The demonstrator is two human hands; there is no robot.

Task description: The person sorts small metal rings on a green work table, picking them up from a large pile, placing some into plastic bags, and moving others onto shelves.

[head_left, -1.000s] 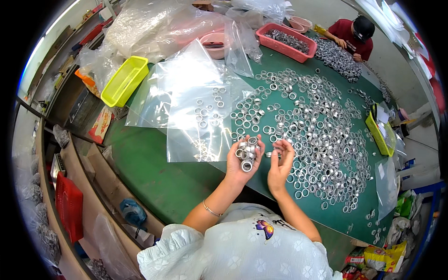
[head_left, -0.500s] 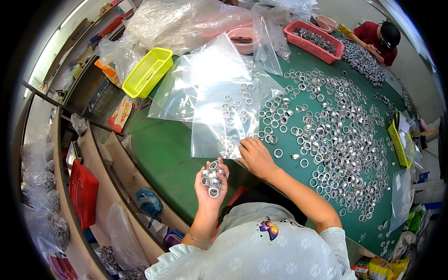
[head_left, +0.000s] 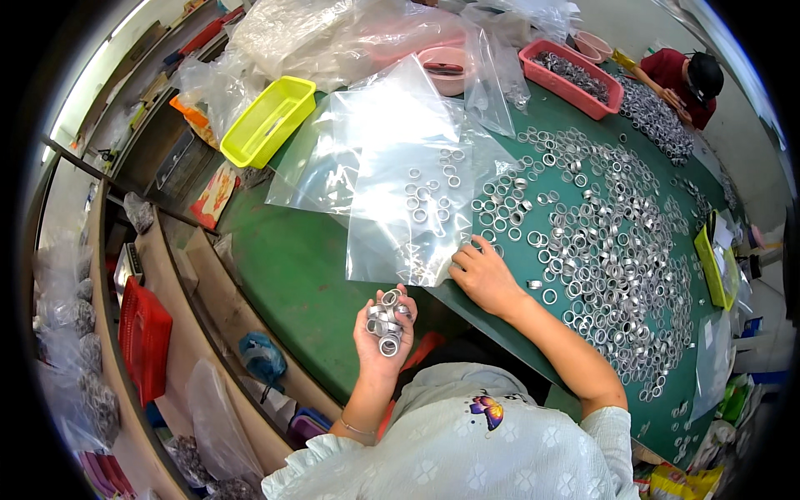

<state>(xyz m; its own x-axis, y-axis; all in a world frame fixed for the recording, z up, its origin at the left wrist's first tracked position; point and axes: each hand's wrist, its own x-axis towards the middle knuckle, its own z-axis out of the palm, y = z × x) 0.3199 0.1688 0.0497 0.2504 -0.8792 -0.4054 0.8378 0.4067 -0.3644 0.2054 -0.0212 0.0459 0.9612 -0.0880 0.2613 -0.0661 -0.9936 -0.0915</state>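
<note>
- Rings are filling the upturned, cupped left hand.
- A clear bag is lying just ahead.
- The right hand is resting palm-down, fingers bent, at the bag's corner; I cannot tell whether it's pinching.
- Loose rings are lying rightward.

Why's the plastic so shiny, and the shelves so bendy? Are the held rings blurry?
Head view: light glares off the plastic, washing part white; head view: the fisheye lens curves the shelves; head view: rings in the left hand look fairly clear.
</note>
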